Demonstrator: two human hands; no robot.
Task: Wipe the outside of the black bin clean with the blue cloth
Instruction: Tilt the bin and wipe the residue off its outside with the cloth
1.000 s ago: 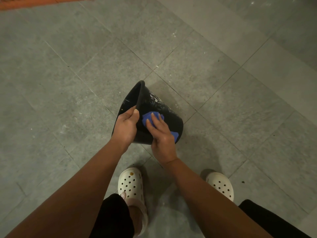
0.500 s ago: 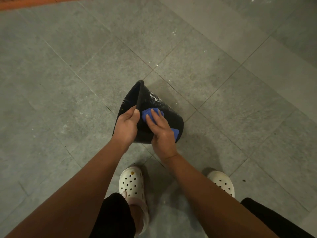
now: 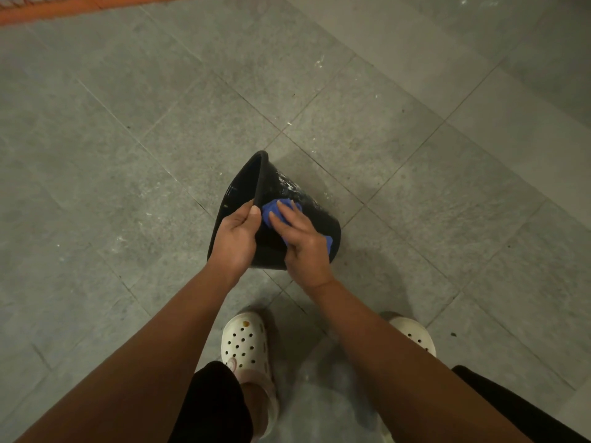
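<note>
Right hand slid blue cloth toward bin rim.

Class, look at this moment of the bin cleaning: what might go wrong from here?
1. The left hand grips the tipped black bin only at its rim; a push from the right hand could twist it loose.
2. The blue cloth lies bunched under flat fingers and may slip out.
3. White smears higher on the wall lie beyond the cloth and might be missed.
</note>
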